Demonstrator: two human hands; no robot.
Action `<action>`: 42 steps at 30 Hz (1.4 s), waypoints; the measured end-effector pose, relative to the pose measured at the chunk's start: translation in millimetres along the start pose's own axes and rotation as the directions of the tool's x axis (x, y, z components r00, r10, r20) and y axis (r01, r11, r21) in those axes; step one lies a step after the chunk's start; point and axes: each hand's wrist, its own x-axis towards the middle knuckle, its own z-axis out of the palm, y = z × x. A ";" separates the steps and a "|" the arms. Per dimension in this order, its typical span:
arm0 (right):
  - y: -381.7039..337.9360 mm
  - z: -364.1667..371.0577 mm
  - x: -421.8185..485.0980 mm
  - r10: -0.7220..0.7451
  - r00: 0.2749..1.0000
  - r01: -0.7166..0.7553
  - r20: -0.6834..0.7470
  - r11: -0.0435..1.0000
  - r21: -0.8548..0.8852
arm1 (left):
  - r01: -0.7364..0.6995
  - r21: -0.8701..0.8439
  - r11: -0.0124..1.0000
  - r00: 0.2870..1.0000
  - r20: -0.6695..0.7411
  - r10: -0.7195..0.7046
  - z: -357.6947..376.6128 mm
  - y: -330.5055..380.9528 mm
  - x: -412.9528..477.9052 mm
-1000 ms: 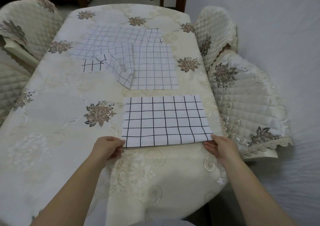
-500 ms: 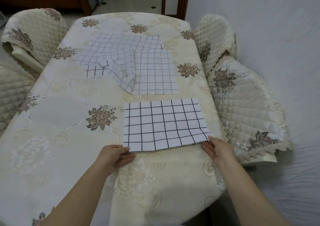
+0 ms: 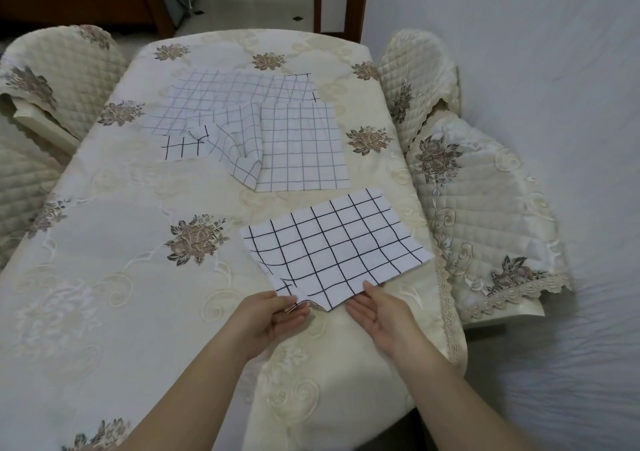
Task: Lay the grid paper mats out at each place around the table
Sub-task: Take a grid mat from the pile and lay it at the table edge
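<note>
A white mat with a bold black grid (image 3: 337, 246) lies skewed near the table's front right, its near corner curled up. My left hand (image 3: 273, 315) pinches that curled near corner. My right hand (image 3: 377, 312) is palm up at the mat's near edge, fingertips touching or under the paper. A heap of other grid paper mats (image 3: 256, 132) lies overlapping at the middle of the table, one of them folded.
The table wears a cream embroidered cloth (image 3: 104, 277) with brown flower motifs. Quilted covered chairs stand at the right (image 3: 485, 215), far right (image 3: 415, 73) and left (image 3: 59, 76). A white wall runs along the right; a doorway shows at the back.
The bold grid mat has turned anticlockwise and its near corner has lifted. Both hands moved together from the two front corners to one near corner.
</note>
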 end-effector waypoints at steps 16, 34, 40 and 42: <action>-17.2 -29.4 -4.4 -0.148 0.985 0.144 -0.083 0.988 -0.050 | -0.047 -0.241 0.969 0.999 -0.009 0.046 -19.0 6.1 11.3; -83.1 -69.2 -11.8 -0.169 0.983 0.178 0.072 0.779 -0.601 | 0.032 0.456 0.889 0.998 -0.056 -0.007 40.2 60.7 56.9; -96.2 -68.1 10.0 -0.311 0.950 0.205 -0.024 0.681 -0.703 | -0.123 0.810 0.574 0.974 -0.013 0.227 69.3 63.6 78.3; -101.8 -66.1 21.0 -0.372 0.926 0.222 -0.055 0.658 -0.719 | -0.152 0.824 0.546 0.967 0.009 0.255 75.5 65.2 85.9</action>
